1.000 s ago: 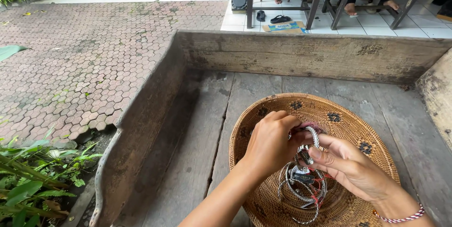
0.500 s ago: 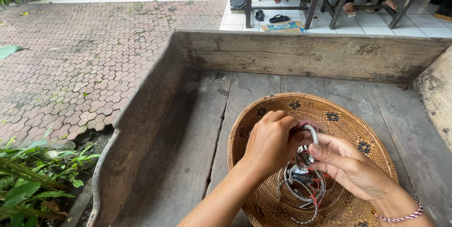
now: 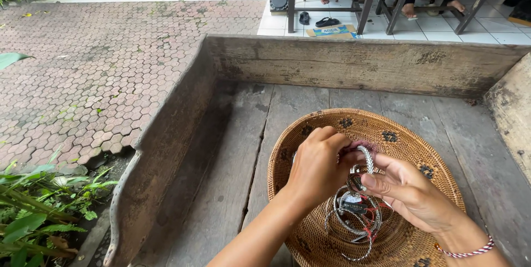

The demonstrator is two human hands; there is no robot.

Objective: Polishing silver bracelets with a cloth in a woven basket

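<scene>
Both hands meet over the woven basket [image 3: 387, 134]. The left hand [image 3: 318, 164] is curled, knuckles up, its fingertips closed on something at the basket's middle, apparently a silver bangle [image 3: 366, 159] that stands upright between the two hands. The right hand [image 3: 409, 189], with a red-and-white cord bracelet [image 3: 470, 250] at its wrist, pinches the same bangle from the other side with thumb and forefinger. Exactly which hand bears the bangle's weight is hard to tell, since the left hand hides the contact.

The sorting looks to be at an early or middle stage: one bangle is lifted clear, while a loose heap of bangles [image 3: 354, 225] lies tangled in the basket just below the hands, with a dark tag and red thread among them. Nothing has been set down outside the basket.

The basket rests on the plank floor of a weathered wooden trough [image 3: 354, 65], towards its right side; the trough holds nothing else in view. Beyond the trough, behind the basket, lies hexagonal paving [image 3: 110, 62].
</scene>
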